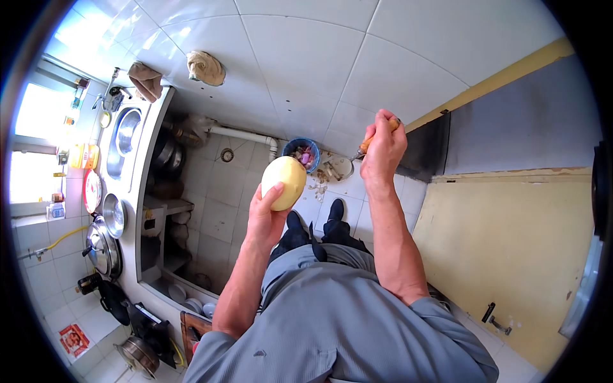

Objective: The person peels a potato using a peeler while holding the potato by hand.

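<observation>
My left hand (263, 214) is closed around a large, smooth, pale yellow oval fruit or vegetable (285, 180), thumb across its near side. It looks peeled; its exact kind I cannot tell. Up and to the right, my right hand (384, 150) grips a tool with an orange-brown wooden handle (365, 145). Its thin metal end points down and left, apart from the yellow piece, and is too small to identify. Below and beyond the hands stands a blue bin (293, 144) with scraps inside. Peelings and bits (319, 188) lie on the tiled floor beside it.
A counter with a sink (115, 163), metal bowls and a lidded pan (102, 246) runs along the left. Open shelves lie beneath it. A white pipe (242, 135) crosses toward the bin. The tiled wall is ahead, and a yellowish door (504, 236) stands at the right.
</observation>
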Available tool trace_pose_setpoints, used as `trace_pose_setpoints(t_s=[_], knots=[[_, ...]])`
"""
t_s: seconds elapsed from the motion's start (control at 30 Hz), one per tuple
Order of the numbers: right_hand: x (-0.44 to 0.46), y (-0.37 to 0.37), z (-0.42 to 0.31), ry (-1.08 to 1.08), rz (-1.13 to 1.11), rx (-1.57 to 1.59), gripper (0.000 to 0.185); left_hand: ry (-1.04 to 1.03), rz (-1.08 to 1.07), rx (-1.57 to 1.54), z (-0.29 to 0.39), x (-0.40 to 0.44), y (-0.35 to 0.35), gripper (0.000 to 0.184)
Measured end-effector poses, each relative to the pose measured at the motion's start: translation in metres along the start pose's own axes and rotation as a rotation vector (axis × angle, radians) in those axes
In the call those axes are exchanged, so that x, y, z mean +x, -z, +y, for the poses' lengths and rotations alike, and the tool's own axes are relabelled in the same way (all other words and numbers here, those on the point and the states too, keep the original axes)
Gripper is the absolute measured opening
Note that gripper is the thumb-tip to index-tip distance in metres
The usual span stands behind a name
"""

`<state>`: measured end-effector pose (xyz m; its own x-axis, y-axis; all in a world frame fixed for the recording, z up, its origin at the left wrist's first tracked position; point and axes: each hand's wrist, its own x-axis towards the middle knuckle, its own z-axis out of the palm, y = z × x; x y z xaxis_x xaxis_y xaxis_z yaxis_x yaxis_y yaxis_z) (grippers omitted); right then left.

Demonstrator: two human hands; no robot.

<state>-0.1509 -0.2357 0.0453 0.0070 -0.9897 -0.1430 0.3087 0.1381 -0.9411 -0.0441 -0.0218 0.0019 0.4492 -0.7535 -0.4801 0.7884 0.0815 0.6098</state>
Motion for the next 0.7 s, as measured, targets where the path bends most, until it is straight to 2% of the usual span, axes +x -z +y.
trace_pose_setpoints(t_s=[0.17, 0.23, 0.4, 0.57, 0.7], knots=[[-0.022, -0.004, 0.01, -0.014, -0.081, 0.011, 0.014, 0.092, 0.012, -0.096, 0.005, 0.001, -0.007, 0.055], [-0.032, -0.004, 0.017, -0.095, -0.159, -0.027, 0.015, 0.129, 0.019, -0.207, 0.008, 0.0, -0.014, 0.056], [-0.053, -0.016, 0.027, -0.197, -0.287, -0.017, 0.015, 0.152, 0.024, -0.209, 0.006, 0.005, -0.002, 0.057], [-0.039, -0.008, 0.037, -0.202, -0.193, -0.01, 0.015, 0.138, 0.043, -0.194, 0.012, 0.005, 0.003, 0.058], [-0.028, 0.006, 0.039, -0.199, -0.155, -0.027, 0.017, 0.166, 0.089, -0.314, 0.019, 0.008, 0.007, 0.058]])
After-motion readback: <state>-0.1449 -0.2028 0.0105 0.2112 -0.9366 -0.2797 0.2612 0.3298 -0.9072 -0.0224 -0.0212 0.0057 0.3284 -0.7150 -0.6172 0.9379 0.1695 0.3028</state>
